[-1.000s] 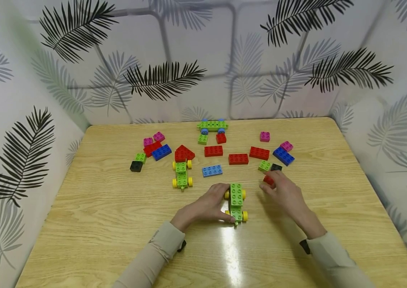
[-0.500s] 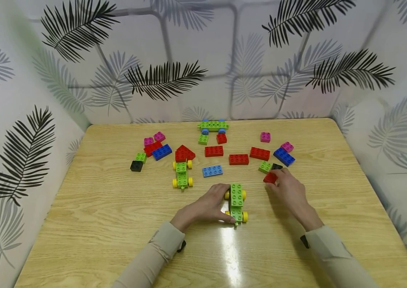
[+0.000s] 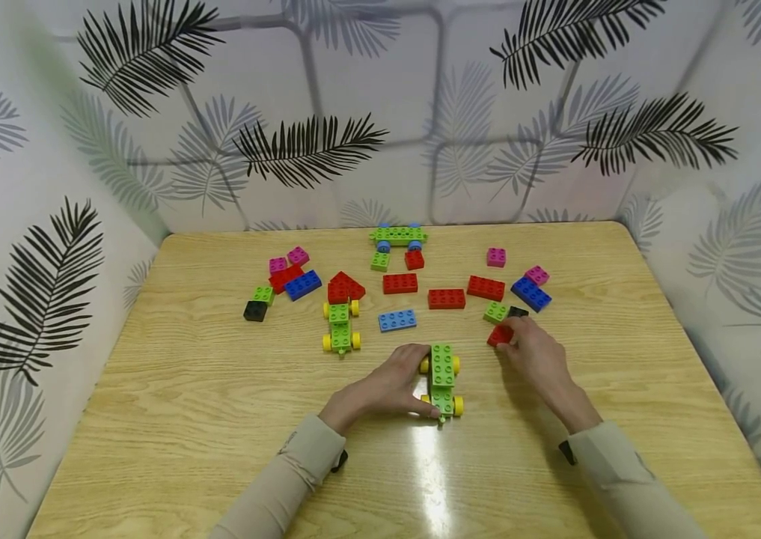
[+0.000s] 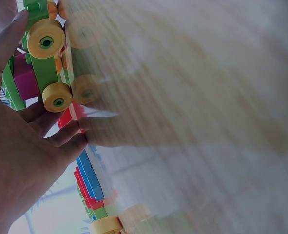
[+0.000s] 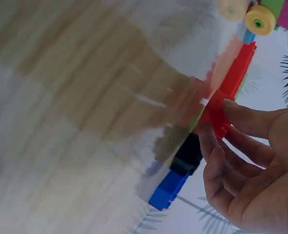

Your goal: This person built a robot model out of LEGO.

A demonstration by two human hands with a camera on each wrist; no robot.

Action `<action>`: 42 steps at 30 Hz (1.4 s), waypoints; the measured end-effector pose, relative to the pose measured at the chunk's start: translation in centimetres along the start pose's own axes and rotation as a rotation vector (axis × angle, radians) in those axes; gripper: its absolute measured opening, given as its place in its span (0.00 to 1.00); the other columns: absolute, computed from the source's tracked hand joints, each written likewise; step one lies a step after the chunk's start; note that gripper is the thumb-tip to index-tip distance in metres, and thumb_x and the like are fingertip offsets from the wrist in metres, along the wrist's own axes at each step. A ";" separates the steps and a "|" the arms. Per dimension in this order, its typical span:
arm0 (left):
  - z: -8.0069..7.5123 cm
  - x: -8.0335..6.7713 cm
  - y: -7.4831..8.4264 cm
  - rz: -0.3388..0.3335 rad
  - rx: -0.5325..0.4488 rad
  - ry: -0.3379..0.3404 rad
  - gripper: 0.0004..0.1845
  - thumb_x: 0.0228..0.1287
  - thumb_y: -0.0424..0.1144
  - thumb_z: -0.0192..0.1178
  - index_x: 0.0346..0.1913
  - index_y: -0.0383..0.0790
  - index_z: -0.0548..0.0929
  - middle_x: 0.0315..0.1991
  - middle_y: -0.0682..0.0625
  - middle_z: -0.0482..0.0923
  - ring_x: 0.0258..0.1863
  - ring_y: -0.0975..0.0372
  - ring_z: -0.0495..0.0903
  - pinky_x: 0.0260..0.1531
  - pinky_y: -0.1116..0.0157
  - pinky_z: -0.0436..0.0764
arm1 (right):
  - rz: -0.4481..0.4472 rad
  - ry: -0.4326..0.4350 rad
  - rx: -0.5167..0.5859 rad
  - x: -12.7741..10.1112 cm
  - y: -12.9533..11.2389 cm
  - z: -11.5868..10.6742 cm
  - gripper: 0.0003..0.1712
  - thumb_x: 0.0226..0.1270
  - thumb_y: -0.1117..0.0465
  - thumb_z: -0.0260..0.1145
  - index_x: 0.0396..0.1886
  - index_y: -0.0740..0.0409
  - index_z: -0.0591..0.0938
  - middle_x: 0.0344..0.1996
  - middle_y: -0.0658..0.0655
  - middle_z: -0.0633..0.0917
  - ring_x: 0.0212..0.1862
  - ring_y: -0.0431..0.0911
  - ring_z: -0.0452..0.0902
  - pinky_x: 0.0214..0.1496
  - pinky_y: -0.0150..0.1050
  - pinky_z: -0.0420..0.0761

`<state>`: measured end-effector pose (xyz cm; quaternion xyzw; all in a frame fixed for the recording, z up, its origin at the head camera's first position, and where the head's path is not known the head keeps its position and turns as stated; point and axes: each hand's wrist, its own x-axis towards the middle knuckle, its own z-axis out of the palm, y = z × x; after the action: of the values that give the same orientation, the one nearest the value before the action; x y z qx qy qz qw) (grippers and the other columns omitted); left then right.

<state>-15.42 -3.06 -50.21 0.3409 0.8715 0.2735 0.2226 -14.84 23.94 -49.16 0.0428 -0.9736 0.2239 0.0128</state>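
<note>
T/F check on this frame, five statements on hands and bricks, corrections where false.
1. The left hand rests against the green wheeled car. True.
2. The right hand pinches a blue brick. False: it pinches a small red brick.
3. A second green car with yellow wheels stands left of the light blue brick. True.
4. The black brick at far left is stacked on the held car. False: it lies on the table, beside a green brick.
5. The car at the far edge has yellow wheels. False: its wheels are blue.
</note>
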 end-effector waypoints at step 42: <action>0.0 0.2 -0.2 0.041 -0.015 0.013 0.53 0.51 0.59 0.70 0.73 0.42 0.53 0.71 0.47 0.57 0.72 0.56 0.53 0.69 0.59 0.58 | -0.416 -0.034 0.122 -0.8 -7.4 -1.1 0.18 0.54 0.66 0.75 0.47 0.56 0.86 0.39 0.51 0.84 0.30 0.39 0.76 0.32 0.33 0.77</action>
<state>-15.66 -3.06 -50.35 0.3554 0.8636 0.2867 0.2137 -13.34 17.86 -44.93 0.2475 -0.9284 0.2744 0.0395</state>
